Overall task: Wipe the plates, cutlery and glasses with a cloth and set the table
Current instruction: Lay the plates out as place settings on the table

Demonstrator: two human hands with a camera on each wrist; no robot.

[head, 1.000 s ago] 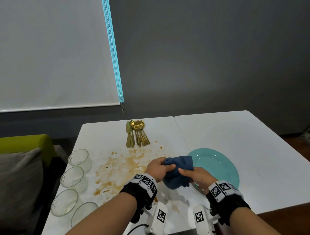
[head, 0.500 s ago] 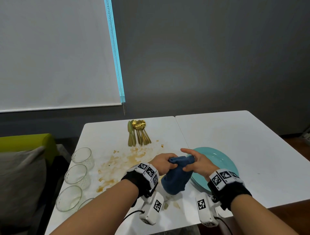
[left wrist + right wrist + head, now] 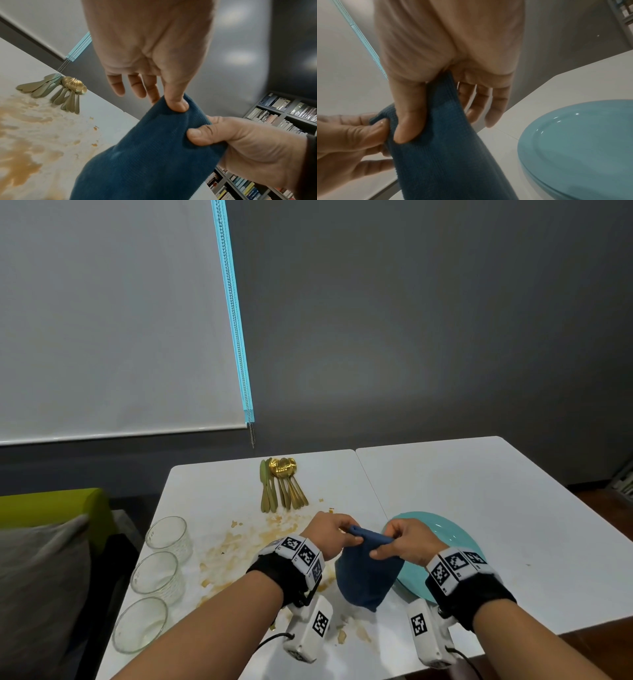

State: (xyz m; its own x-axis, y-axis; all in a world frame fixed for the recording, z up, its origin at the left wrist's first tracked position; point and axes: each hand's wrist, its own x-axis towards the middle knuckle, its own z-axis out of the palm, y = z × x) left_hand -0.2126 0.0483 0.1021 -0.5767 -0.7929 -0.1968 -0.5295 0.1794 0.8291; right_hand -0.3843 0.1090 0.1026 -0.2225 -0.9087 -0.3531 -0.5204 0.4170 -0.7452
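White desk [image 3: 462,491] under them, both hands, left hand [image 3: 330,534] and right hand [image 3: 402,541], pinch the blue cloth's [image 3: 368,577] top edge so it hangs beside the teal plate [image 3: 445,529]; better to spread it flat into a pad before wiping.

The blue ribbed cloth [image 3: 366,573] hangs above the table edge, pinched at its top. The teal plates [image 3: 445,529] lie stacked beside it. Gold cutlery [image 3: 282,486] is fanned out farther back; three clear glasses [image 3: 156,571] stand upright at the left.
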